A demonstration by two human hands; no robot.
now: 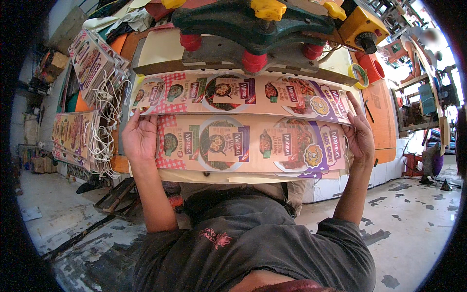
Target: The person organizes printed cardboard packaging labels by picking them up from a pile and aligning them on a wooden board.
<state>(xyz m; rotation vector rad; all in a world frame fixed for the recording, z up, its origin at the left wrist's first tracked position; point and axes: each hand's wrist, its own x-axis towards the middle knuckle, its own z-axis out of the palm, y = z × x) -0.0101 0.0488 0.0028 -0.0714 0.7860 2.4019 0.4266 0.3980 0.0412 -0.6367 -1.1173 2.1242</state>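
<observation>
A long printed cardboard strip (194, 95), with food pictures and a red checked end, lies at the press's front edge. My left hand (141, 139) grips its left end, fingertips at the near edge. At the other end my right hand (360, 135) holds the strip, fingers reaching up along its side. Nearer to me, a second matching printed strip (194, 163) lies between my forearms, its far edge beneath or against the first; which, I cannot tell. Under it shows a pale sheet (219, 178).
A dark green press (228, 24) with yellow knobs and red rubber feet (254, 62) spans the far side, a metal bar along its front. To the left sit stacks of printed cards (73, 134) with white strings (104, 126). Yellow tape (358, 75) lies at right.
</observation>
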